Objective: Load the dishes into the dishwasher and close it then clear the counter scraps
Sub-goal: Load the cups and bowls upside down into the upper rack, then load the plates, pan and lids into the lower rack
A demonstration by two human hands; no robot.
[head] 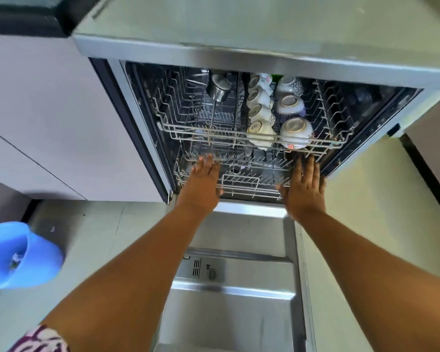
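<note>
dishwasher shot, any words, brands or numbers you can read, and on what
None can be read.
Cups in the upper rack: dark maker's marks on their bases, too small and blurred to read.
Detergent dispenser on the open door: small dark marks beside the round cap, too small to read.
Bowls: painted patterns only, no lettering visible.

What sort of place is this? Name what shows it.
Likely a home kitchen: an open dishwasher under a counter, cups and bowls in its upper rack, cabinet fronts alongside.
</note>
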